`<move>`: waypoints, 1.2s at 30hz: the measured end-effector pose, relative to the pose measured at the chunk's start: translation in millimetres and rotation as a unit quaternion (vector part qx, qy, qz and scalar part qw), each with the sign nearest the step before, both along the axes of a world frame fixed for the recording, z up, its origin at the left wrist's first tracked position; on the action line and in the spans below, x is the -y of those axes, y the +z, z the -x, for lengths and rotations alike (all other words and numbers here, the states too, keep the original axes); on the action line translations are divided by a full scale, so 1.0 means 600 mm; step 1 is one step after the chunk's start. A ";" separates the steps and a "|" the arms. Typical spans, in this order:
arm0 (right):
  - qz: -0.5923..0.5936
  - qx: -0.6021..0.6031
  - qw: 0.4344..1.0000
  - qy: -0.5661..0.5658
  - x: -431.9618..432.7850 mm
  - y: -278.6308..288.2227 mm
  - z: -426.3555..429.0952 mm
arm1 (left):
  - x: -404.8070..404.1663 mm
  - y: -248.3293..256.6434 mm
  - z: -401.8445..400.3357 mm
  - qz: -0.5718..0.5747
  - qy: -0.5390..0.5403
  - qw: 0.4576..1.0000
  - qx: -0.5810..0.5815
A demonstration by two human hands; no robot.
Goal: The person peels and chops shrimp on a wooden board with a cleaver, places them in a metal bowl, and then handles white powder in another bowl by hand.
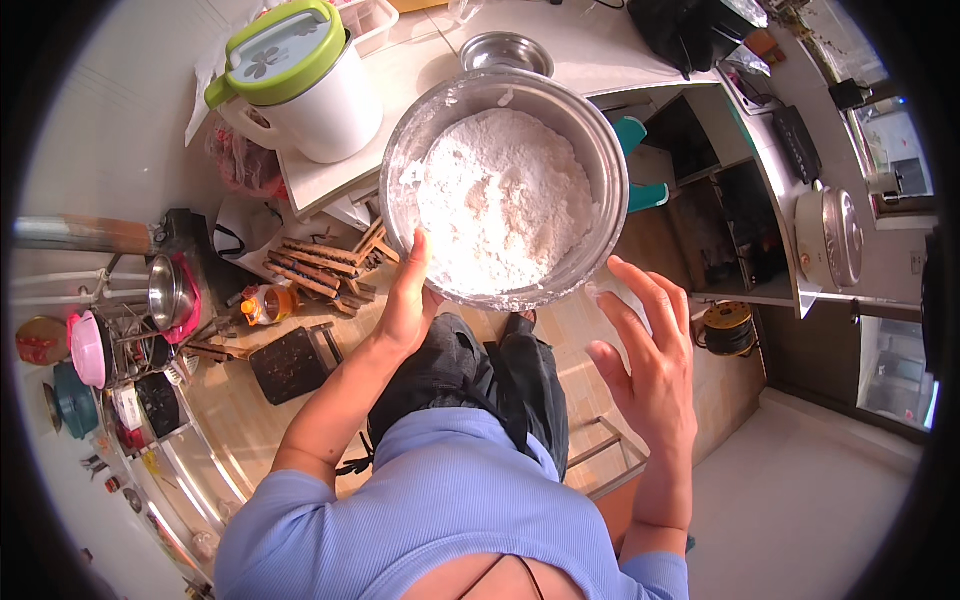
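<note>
A round steel pot [600, 247] with white flour [517, 180] in it is in front of me, over the counter's edge. My left hand [409, 300] grips its near-left rim, thumb on top, the fingers hidden beneath. To the right of the pot is my right hand [645, 337], fingers apart and holding nothing, with white powder on some fingertips. Two teal grips [646, 197] stick out at the pot's right side. Just beyond the pot stands a small steel bowl [506, 51].
A white jug with a green lid [322, 105] stands on the counter [412, 67] at left. Below lie a stack of wooden pieces [315, 266], an orange-capped bottle [274, 304] and a dark stool [289, 365]. A cable reel [727, 328] and a lidded electric pot [832, 236] are at right.
</note>
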State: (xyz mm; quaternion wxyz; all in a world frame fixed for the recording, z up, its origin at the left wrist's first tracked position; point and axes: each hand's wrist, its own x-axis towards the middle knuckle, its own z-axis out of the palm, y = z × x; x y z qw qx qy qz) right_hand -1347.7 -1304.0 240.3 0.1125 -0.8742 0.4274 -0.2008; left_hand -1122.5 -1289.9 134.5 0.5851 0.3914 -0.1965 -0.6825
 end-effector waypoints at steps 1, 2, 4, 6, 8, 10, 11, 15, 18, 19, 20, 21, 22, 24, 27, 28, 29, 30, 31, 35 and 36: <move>-0.011 0.000 0.999 0.032 0.034 -0.004 -0.007 | 0.020 -0.011 0.005 0.022 0.030 0.999 -0.011; -0.024 0.015 0.998 0.064 0.068 -0.014 -0.018 | 0.036 -0.021 0.009 0.019 0.063 0.998 0.015; -0.029 0.030 0.990 0.132 0.171 -0.025 -0.031 | 0.105 -0.024 0.024 0.012 0.099 0.995 0.023; -0.032 0.024 0.985 0.166 0.249 -0.055 -0.053 | 0.154 -0.035 0.024 0.004 0.133 0.990 0.046; -0.022 0.022 0.981 0.192 0.321 -0.082 -0.083 | 0.209 -0.052 0.012 -0.009 0.162 0.983 0.083; -0.019 0.022 0.978 0.207 0.391 -0.114 -0.111 | 0.262 -0.068 -0.001 -0.030 0.189 0.973 0.129; -0.014 0.022 0.977 0.211 0.422 -0.129 -0.124 | 0.288 -0.085 -0.009 -0.033 0.196 0.972 0.129; 0.033 -0.012 0.969 0.243 0.536 -0.178 -0.176 | 0.384 -0.130 -0.029 -0.037 0.221 0.962 0.157; 0.039 -0.008 0.964 0.262 0.598 -0.220 -0.212 | 0.436 -0.165 -0.047 -0.016 0.222 0.961 0.163; 0.044 -0.008 0.962 0.271 0.616 -0.235 -0.221 | 0.453 -0.171 -0.048 -0.022 0.225 0.961 0.162; 0.046 -0.007 0.959 0.281 0.631 -0.248 -0.230 | 0.471 -0.176 -0.045 -0.017 0.249 0.952 0.177; 0.041 -0.009 0.958 0.283 0.640 -0.259 -0.236 | 0.483 -0.177 -0.045 -0.011 0.270 0.944 0.189; 0.041 -0.015 0.958 0.283 0.647 -0.270 -0.242 | 0.476 -0.172 -0.055 -0.014 0.264 0.940 0.218; 0.044 -0.009 0.958 0.283 0.662 -0.280 -0.256 | 0.505 -0.179 -0.056 -0.006 0.249 0.931 0.267; -0.024 -0.030 0.954 0.297 0.694 -0.291 -0.268 | 0.529 -0.196 -0.063 -0.002 0.242 0.922 0.303; -0.025 -0.025 0.954 0.297 0.703 -0.305 -0.269 | 0.540 -0.200 -0.066 0.001 0.250 0.916 0.315; -0.027 -0.026 0.954 0.297 0.708 -0.307 -0.268 | 0.549 -0.202 -0.064 0.002 0.259 0.914 0.311; -0.031 -0.035 0.954 0.297 0.713 -0.310 -0.267 | 0.557 -0.203 -0.065 0.002 0.269 0.912 0.309; -0.035 -0.044 0.954 0.296 0.717 -0.312 -0.265 | 0.560 -0.210 -0.067 0.000 0.269 0.913 0.307; -0.052 -0.062 0.949 0.304 0.720 -0.311 -0.236 | 0.564 -0.241 -0.083 -0.013 0.289 0.907 0.306; -0.043 -0.075 0.949 0.303 0.718 -0.311 -0.222 | 0.563 -0.246 -0.089 -0.014 0.291 0.902 0.318</move>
